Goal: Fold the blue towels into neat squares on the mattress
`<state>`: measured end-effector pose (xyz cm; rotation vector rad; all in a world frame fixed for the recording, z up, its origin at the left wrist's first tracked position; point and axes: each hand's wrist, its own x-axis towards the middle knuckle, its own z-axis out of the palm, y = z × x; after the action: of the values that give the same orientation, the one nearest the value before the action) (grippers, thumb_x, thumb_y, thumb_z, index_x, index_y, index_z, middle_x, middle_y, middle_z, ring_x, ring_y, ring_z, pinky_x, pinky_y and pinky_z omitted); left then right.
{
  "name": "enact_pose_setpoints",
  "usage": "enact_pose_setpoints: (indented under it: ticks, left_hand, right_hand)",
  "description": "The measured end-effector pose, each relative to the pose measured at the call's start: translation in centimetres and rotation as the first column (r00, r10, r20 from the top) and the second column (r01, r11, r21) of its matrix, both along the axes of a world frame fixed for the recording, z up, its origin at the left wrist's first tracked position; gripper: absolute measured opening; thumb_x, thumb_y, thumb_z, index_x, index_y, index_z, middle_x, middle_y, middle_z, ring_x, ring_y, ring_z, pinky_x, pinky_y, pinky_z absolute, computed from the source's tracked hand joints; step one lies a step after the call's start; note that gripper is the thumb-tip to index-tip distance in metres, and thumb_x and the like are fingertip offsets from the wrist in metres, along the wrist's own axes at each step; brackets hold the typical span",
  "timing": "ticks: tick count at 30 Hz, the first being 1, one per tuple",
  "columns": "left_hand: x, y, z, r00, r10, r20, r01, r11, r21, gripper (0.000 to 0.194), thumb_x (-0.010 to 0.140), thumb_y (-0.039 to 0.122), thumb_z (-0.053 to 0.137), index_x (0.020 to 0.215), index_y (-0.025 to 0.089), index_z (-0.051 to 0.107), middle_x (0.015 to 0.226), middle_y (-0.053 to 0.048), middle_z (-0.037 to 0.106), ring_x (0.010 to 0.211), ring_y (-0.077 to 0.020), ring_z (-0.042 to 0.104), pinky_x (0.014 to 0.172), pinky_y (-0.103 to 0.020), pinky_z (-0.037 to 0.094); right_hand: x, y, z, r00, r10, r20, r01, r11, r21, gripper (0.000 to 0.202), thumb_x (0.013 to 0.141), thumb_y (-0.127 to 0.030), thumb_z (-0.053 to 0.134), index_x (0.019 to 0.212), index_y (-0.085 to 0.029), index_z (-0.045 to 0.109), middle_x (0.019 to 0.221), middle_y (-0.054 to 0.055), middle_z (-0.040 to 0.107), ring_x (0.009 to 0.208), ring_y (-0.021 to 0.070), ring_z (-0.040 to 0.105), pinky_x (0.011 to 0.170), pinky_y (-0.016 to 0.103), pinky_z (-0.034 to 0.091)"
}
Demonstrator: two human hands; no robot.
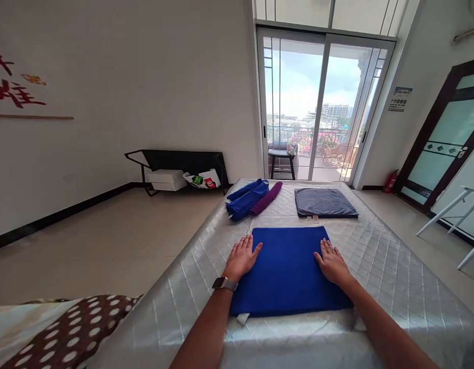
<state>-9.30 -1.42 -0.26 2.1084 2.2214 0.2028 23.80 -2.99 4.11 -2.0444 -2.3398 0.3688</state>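
Note:
A blue folded cloth (288,274) lies flat in front of me on the quilted silver-white mattress (190,287). My left hand (241,257) rests at its left edge, fingers stretched out and the thumb over the cloth. At the right edge, my right hand (332,262) also lies flat with its fingers extended. Neither hand grips anything. A small white tag (243,319) sticks out at the cloth's near left corner. Farther off is a grey folded cloth (325,202). To its left lie a blue cloth bundle (246,199) and a purple rolled cloth (267,199).
A brown polka-dot fabric (83,328) lies at the lower left. By the wall, a black frame (183,160) stands over white boxes (166,179). Sliding glass doors (294,102) are beyond the mattress. A white-legged stool (446,210) and a fire extinguisher (391,181) are at right.

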Motion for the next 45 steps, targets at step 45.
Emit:
enact_pose_setpoints:
  ticks: [45]
  left_hand:
    - [19.1, 9.2, 0.4, 0.732, -0.681, -0.012, 0.664, 0.710, 0.237, 0.053, 0.108, 0.038, 0.020, 0.148, 0.018, 0.048, 0.148, -0.013, 0.058, 0.143, -0.0229, 0.046, 0.119, -0.045, 0.041]
  right_hand:
    - [-1.3, 6.2, -1.3, 0.970, 0.071, -0.231, -0.049, 0.994, 0.102, 0.068, 0.096, -0.026, 0.034, 0.160, -0.005, 0.025, 0.167, 0.014, 0.021, 0.157, 0.0253, 0.013, 0.126, 0.044, 0.014]
